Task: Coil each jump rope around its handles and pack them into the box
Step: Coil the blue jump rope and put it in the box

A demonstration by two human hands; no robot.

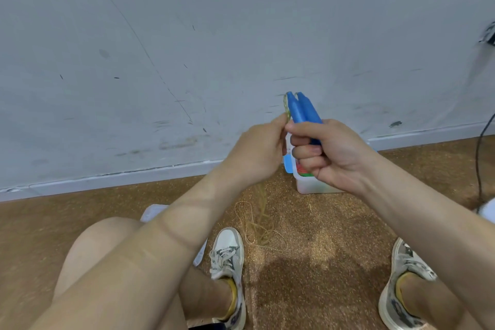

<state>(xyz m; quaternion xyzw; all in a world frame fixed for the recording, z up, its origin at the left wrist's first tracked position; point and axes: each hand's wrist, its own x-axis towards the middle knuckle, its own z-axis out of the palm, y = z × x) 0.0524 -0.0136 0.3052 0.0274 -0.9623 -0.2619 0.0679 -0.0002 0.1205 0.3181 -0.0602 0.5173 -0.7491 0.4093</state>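
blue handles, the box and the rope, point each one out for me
blue handles (pixel 301 108): head view, on the bare upper shafts.
white box (pixel 312 187): head view, on its lower front wall.
rope (pixel 261 234): head view, on its loose tangled loops.

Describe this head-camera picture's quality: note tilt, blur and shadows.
Head view: the baseboard slants, so the frame is tilted; the blue handles look sharp, while the rope hanging below the left hand is smeared by blur; soft, even light leaves only a faint shadow on the floor.
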